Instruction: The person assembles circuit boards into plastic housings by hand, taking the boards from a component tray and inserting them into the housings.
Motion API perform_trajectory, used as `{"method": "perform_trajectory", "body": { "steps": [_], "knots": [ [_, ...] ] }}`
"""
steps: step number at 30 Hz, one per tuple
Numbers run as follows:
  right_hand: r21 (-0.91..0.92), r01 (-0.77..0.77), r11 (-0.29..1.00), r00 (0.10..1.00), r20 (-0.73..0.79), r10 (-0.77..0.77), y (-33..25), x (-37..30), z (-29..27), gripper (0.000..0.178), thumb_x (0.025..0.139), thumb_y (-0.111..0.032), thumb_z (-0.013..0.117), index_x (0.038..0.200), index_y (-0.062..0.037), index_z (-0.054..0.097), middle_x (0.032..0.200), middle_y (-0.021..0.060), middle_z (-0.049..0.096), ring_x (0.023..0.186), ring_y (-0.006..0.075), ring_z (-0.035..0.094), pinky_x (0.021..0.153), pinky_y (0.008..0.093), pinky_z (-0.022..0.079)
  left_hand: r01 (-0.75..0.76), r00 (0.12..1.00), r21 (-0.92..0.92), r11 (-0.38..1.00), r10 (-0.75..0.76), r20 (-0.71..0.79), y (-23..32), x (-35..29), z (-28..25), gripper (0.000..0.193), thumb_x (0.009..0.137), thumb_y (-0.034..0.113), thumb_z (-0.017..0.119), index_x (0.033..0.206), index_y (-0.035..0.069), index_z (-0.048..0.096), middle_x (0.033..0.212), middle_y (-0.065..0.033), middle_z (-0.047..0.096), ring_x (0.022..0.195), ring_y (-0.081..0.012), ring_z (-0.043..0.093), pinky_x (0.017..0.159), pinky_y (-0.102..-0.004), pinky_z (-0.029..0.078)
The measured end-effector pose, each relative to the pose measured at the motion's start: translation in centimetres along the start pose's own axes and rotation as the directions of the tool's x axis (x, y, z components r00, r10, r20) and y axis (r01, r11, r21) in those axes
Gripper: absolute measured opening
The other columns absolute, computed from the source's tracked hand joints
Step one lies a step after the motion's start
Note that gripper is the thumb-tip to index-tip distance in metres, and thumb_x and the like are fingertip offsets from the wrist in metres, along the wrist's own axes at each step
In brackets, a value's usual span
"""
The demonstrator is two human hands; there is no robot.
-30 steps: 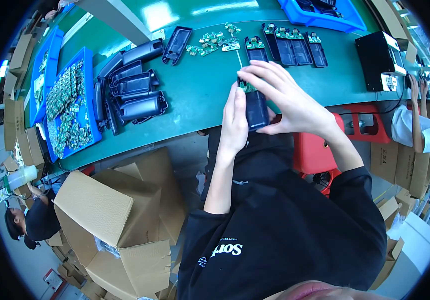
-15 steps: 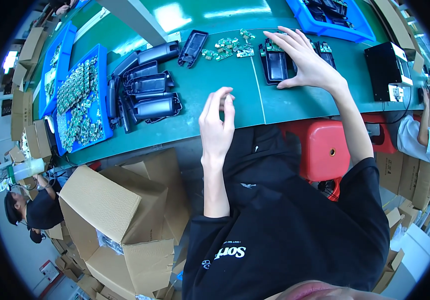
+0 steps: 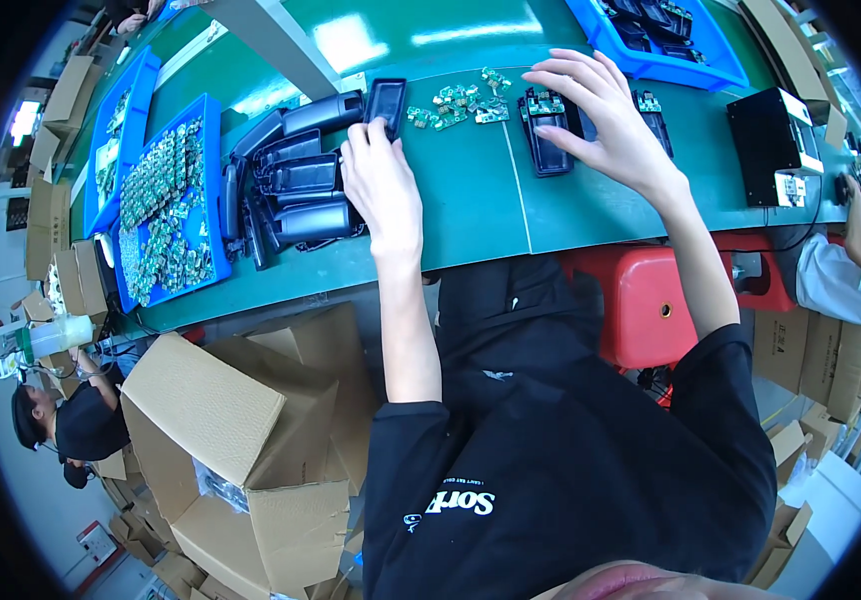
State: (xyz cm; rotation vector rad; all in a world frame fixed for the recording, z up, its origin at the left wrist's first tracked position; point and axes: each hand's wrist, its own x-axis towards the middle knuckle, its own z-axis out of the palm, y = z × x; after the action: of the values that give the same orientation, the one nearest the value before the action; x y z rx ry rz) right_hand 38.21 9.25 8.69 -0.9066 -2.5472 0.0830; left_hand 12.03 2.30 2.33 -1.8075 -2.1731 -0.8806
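Here, our left hand [image 3: 381,185] covered the near end of a shell [image 3: 387,100] on the bench [image 3: 461,200]; whether its grip pinched, we couldn't tell. Our right hand [image 3: 611,125] held a spread grip over a case [image 3: 551,160]; boards [image 3: 454,105] lay between, probably for easy reach.

A loose black top [image 3: 591,450] with wide short sleeves [image 3: 719,372] is being worn, its front being marked by white lettering [image 3: 466,503]
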Motion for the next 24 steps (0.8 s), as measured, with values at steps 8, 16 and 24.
{"method": "perform_trajectory", "body": {
  "steps": [8,16,24],
  "knots": [
    [0.143,0.106,0.984,0.994,-0.047,-0.1,-2.7,4.5,3.6,0.031,0.091,-0.026,0.071,0.117,-0.01,0.069,0.114,0.0073,0.067,0.117,0.0266,0.058,0.108,0.0412,0.038,0.154,0.988,-0.237,0.959,-0.141,0.07,1.2,-6.7,-5.1,0.014,0.092,0.001,0.061,0.106,0.001,0.064,0.109,-0.0122,0.064,0.101,-0.0331,0.061,0.086,-0.0419,0.05],
    [0.063,0.021,0.998,0.996,0.082,-0.026,-5.2,8.5,9.5,0.03,0.089,-0.026,0.071,0.114,-0.0098,0.07,0.107,0.0082,0.068,0.111,0.0267,0.062,0.098,0.0393,0.045,0.189,0.981,-0.327,0.926,-0.16,0.114,1.5,-9.9,-5.2,0.015,0.092,0.004,0.064,0.106,0.001,0.063,0.121,-0.0128,0.061,0.114,-0.0331,0.055,0.094,-0.0412,0.048],
    [0.098,0.049,0.994,0.998,0.019,-0.051,-5.4,8.7,10.4,0.025,0.088,-0.025,0.073,0.104,-0.0071,0.072,0.101,0.0094,0.067,0.096,0.0284,0.065,0.085,0.0363,0.051,0.259,0.956,-0.656,0.709,-0.287,0.068,2.2,-7.7,-1.8,0.029,0.086,0.002,0.069,0.113,0.0,0.059,0.129,-0.018,0.055,0.122,-0.0326,0.052,0.099,-0.0397,0.046]
  ]
}}
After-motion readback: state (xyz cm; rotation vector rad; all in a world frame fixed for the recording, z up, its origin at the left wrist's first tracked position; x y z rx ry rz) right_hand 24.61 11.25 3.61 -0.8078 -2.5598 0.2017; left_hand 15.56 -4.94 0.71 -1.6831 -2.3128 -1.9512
